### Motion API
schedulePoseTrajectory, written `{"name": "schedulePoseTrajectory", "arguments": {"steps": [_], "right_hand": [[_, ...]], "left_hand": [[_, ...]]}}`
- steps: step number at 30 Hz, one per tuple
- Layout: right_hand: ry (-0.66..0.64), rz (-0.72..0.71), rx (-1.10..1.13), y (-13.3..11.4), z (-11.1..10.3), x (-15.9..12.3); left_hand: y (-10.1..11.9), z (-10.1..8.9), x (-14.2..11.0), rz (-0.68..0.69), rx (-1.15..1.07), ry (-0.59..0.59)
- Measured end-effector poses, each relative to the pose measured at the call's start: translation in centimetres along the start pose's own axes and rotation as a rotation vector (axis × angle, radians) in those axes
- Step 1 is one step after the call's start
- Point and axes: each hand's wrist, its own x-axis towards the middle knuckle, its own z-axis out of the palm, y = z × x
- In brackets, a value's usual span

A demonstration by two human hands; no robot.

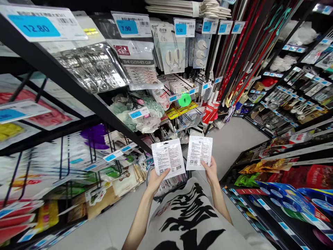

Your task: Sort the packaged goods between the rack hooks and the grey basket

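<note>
My left hand (157, 180) grips a white flat packet (168, 158) by its lower left corner, thumb across the front. A second white packet (199, 152), slightly smaller in view, is pinched at its lower right by my right hand (211, 169). Both packets face me with printed text, codes and a hang hole at the top. They are held side by side with a narrow gap between them. Below the left one, partly covered by it, a dark-rimmed basket (166, 192) holds several packaged items.
Shelves with hanging goods rise on the left, including a clothes clip pack (137, 62) and a green tape roll (184, 99). Red poles (231, 66) stand at the aisle's far end. On the right, a low rack carries blue packs (291, 198). Grey floor (234, 133) runs between.
</note>
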Motion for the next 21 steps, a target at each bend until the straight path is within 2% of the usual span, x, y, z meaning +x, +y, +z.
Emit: {"name": "schedulePoseTrajectory", "arguments": {"steps": [12,21], "right_hand": [[-0.015,0.028,0.029,0.2,0.3,-0.4],[-0.093,0.035,-0.025,0.4,0.0,-0.8]], "left_hand": [[-0.4,-0.5,-0.3,0.03,0.016,-0.012],[-1.1,-0.8,-0.3,0.04,0.053,-0.029]]}}
